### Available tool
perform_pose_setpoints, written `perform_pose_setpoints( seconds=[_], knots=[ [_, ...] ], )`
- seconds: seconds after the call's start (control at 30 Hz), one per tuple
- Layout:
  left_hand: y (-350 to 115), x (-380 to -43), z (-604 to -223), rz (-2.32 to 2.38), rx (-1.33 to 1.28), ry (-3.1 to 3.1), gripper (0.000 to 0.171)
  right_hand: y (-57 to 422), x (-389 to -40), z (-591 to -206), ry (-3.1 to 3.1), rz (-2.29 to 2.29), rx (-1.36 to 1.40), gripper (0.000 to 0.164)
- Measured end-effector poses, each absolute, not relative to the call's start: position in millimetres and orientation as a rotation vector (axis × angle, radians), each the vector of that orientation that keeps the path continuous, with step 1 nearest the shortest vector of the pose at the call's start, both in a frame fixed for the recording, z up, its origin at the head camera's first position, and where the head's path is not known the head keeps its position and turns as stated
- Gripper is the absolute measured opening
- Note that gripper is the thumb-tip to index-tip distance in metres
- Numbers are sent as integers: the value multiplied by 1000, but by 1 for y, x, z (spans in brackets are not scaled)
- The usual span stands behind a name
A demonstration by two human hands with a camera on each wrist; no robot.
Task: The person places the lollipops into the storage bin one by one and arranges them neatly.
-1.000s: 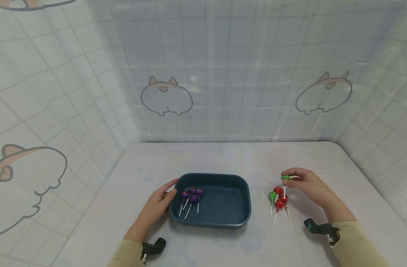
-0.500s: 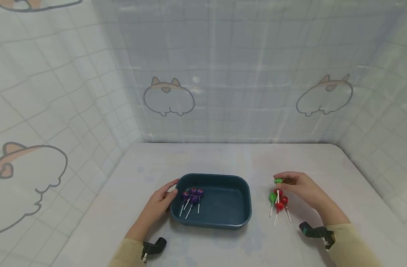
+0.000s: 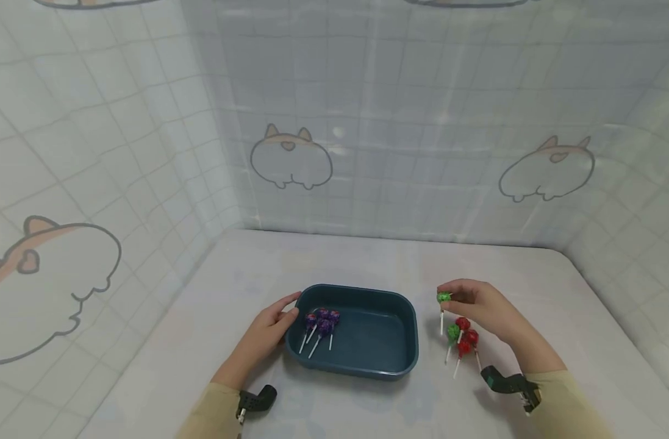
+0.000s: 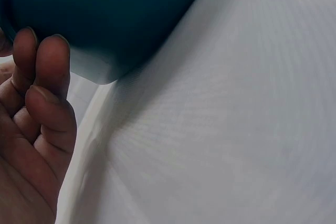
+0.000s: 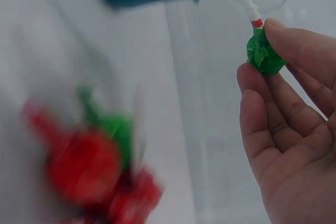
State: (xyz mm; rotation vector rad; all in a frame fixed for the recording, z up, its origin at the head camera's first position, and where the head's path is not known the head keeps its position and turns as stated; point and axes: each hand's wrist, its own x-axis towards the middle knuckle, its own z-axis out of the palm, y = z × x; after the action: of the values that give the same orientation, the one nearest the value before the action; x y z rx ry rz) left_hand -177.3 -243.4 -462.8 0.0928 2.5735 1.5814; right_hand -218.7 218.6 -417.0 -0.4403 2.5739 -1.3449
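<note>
My right hand (image 3: 479, 305) pinches a green-wrapped lollipop (image 3: 443, 297) by its head between thumb and fingers, the white stick pointing down in the head view. Just below and right of it lie another green lollipop (image 3: 453, 333) and several red lollipops (image 3: 472, 339), bunched together; they look blurred in the right wrist view. At the left end of a dark teal tray (image 3: 367, 373), my left hand (image 3: 264, 334) grips the rim. Its bent fingers (image 4: 52, 64) lie against the outer wall in the left wrist view. Several purple lollipops (image 3: 324, 327) rest inside the tray's left part.
The tray stands on a white-covered table (image 3: 345, 259). Behind it and at both sides hang white gridded curtains (image 3: 411, 152) with cartoon animal prints. Black wrist cameras (image 3: 259, 399) sit on both forearms near the table surface.
My right hand has moved left toward the tray with the green lollipop, past the bunch of lollipops. The left hand stays at the tray, and the head view has shifted slightly.
</note>
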Motion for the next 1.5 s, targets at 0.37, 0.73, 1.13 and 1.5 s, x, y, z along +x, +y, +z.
perform_pose_setpoints(
  seconds=[0.37, 0.73, 1.13, 1.5],
  knots=[
    [-234, -187, -466, 1592, 141, 2582, 43, 164, -233, -390, 2534, -1256, -664, 35],
    [-228, -190, -468, 1638, 148, 2559, 42, 128, -251, -381, 2468, -1149, -912, 35],
    [-225, -195, -470, 1618, 150, 2569, 41, 82, -263, -383, 2417, -865, -1112, 26],
    [-226, -195, -468, 1593, 137, 2590, 43, 48, -268, -394, 2369, -706, -1201, 15]
  ],
)
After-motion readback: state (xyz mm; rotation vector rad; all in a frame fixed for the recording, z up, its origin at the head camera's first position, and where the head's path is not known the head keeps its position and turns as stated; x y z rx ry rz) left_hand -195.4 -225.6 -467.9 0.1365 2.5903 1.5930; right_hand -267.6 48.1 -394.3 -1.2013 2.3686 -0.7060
